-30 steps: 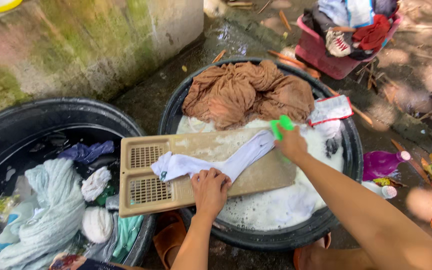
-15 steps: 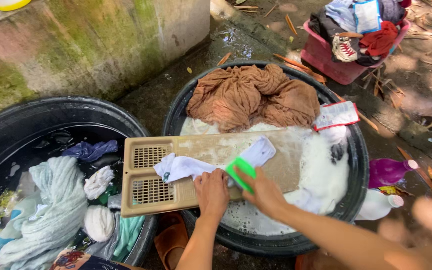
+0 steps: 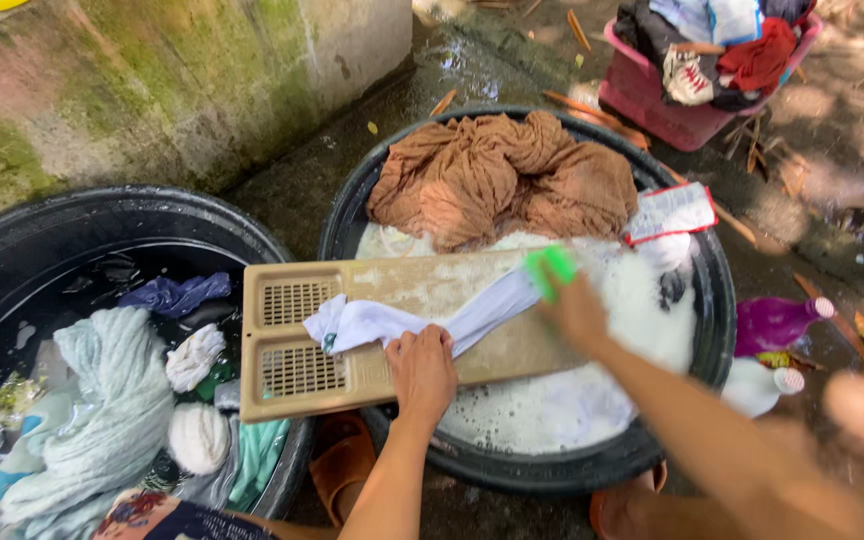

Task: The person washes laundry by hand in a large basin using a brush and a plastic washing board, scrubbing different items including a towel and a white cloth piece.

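While pinned flat, white sock (image 3: pixel 422 322) lies soapy, stretched.

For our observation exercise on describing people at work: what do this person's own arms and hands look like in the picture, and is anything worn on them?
Both forearms are bare, with no sleeves in view. The left hand shows no ring, watch, bracelet or glove, and its nails look short and unpainted. The right hand and its forearm are blurred, so fine detail cannot be told, but no glove or wristband shows there either.

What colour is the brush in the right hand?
Bright green brush, held by the right hand, clearest in the head view.
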